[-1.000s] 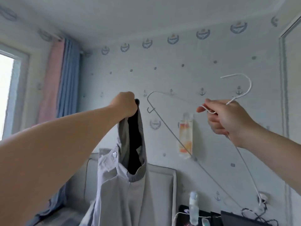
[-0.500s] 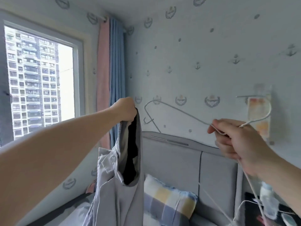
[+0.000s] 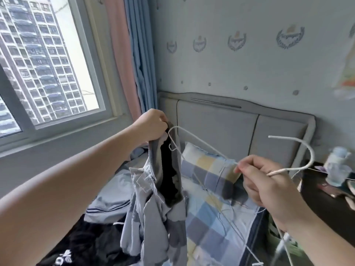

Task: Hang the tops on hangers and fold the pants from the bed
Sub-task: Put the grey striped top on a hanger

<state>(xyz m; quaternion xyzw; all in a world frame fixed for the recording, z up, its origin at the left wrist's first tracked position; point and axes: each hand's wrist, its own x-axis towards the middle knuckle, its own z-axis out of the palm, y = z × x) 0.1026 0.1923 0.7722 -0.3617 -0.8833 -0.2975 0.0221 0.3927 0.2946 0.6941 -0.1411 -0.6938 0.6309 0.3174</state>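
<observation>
Below, checked bed (image 3: 207, 233), dark clothes (image 3: 92, 240) on it; grey headboard (image 3: 217, 121); window (image 3: 48, 60) left.

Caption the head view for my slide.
Left hand holds a grey top by its collar; right hand holds a white hanger, one end at the collar.

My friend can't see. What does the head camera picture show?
A person's left hand holds up a grey top by its collar; the right hand holds a white wire hanger, its tip at the neck opening. A checked pillow lies on the bed behind.
</observation>
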